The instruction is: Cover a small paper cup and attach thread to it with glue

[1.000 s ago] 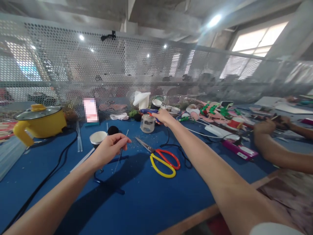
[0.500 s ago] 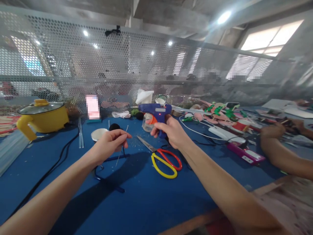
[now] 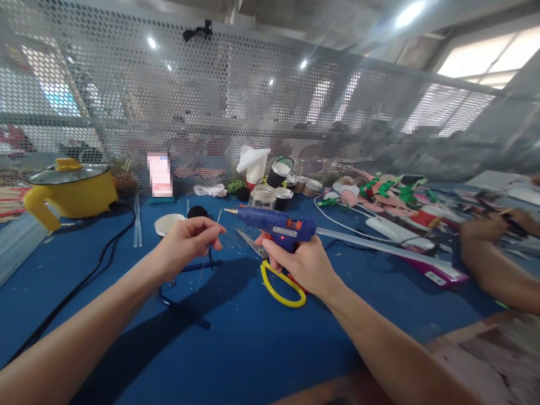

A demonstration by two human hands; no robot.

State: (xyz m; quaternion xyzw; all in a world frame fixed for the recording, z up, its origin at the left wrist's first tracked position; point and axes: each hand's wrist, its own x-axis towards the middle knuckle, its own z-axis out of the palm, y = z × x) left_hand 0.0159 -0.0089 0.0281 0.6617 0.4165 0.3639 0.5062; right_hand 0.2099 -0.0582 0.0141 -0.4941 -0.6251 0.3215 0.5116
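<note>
In my right hand (image 3: 310,261) is a blue hot glue gun (image 3: 274,222), a red light on its side and a long clear glue stick out of its back. Its nozzle points left, near the upper tip of a thin wire (image 3: 220,215) pinched between the fingertips of my left hand (image 3: 196,239). A short dark strip hangs below these fingers; what it belongs to I cannot tell. Scissors (image 3: 283,286) with a yellow and a red handle lie under my right hand, partly hidden. Beyond my left hand are a white round dish (image 3: 169,224) and a black ball (image 3: 197,212).
A yellow electric pot (image 3: 71,188) stands at the left, its black cord running forward. A phone (image 3: 160,174) leans at the back. Jars and cups (image 3: 262,197) stand behind the glue gun. A purple-and-white power strip (image 3: 434,270) and another person's hand (image 3: 483,230) are at the right.
My right hand has lowered the glue gun and turned it, so its nozzle is now close to the wire's tip. My left hand has stayed nearly in place. The view has shifted slightly.
</note>
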